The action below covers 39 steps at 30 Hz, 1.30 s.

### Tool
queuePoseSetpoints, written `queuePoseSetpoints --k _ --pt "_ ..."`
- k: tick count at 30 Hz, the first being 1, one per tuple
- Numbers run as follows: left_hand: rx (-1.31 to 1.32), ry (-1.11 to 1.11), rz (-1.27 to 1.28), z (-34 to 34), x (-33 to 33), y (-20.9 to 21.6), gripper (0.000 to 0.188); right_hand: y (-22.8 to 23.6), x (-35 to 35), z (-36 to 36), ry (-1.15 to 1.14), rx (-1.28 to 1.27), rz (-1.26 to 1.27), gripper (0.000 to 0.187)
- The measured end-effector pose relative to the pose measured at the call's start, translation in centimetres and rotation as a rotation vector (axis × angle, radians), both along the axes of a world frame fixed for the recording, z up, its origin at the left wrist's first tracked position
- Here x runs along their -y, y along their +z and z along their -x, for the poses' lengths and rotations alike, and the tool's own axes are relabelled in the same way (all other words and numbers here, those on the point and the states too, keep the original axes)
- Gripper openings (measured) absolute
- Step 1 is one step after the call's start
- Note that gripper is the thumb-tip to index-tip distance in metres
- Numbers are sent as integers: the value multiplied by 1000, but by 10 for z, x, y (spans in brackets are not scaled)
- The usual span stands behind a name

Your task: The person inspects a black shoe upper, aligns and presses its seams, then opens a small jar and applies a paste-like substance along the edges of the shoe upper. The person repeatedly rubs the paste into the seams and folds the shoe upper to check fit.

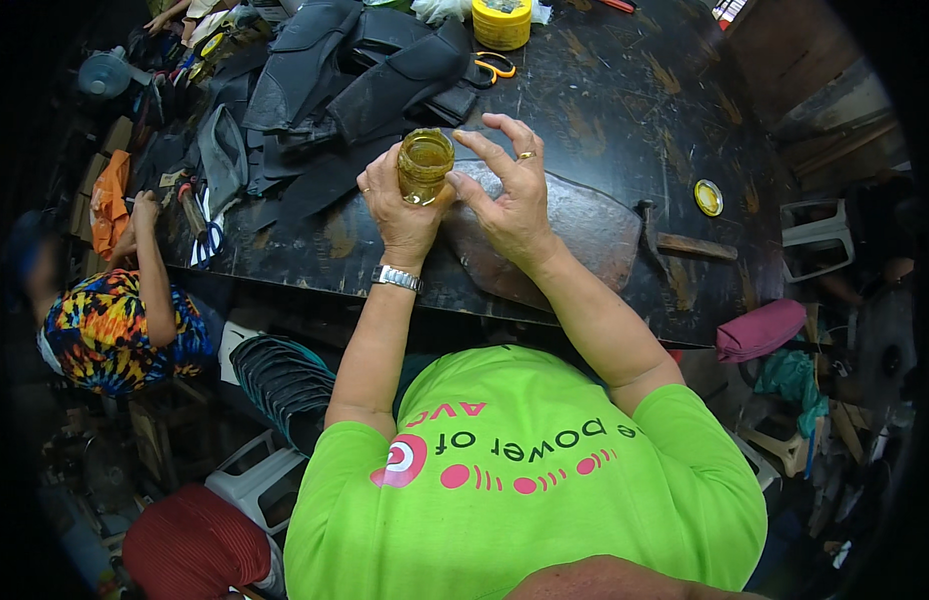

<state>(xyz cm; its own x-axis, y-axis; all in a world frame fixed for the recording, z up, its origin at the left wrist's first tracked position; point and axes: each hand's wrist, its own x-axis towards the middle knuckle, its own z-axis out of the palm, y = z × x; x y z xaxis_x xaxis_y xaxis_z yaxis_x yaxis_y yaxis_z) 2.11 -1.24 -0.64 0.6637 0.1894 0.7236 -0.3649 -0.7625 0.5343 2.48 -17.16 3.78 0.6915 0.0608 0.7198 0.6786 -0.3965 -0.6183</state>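
Note:
My left hand grips a small open glass jar with a yellowish, glue-like coating inside. How much the jar holds is hard to make out. Close by on the right, my right hand has its fingers spread apart, the thumb tip near or against the jar's side. A worn brown slab lies on the table under my right forearm. To the right of the slab rests a hammer with a wooden handle. Farther right, a round yellow-stained lid lies on the tabletop.
Black shaped leather-like pieces are piled beyond my hands, beside orange-handled scissors and a yellow tub. The dark table has scuffs. At left a co-worker in a multicoloured shirt works. Plastic stools stand around.

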Motion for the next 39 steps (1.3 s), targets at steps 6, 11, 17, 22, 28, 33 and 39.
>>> queuePoseSetpoints --k 6,11,17,22,28,33,39 --pt "15 14 -91 1 7 2 67 1 0 3 20 89 -14 37" --pt "28 -39 -17 1 11 4 66 -2 -2 0 -27 134 2 31" --pt "49 -102 -74 0 9 8 66 -3 -2 -2 -19 108 -42 41" --pt "31 -109 -80 2 7 10 64 -4 -2 -5 1 -14 -75 75" --pt "66 -87 -137 2 13 8 65 -9 -10 -8 413 -539 -461 82" --pt "87 -91 -192 4 17 7 64 -10 -15 -4 412 -652 -511 69" --pt "35 -87 -113 6 13 5 62 -8 -13 0 600 -602 -619 75"
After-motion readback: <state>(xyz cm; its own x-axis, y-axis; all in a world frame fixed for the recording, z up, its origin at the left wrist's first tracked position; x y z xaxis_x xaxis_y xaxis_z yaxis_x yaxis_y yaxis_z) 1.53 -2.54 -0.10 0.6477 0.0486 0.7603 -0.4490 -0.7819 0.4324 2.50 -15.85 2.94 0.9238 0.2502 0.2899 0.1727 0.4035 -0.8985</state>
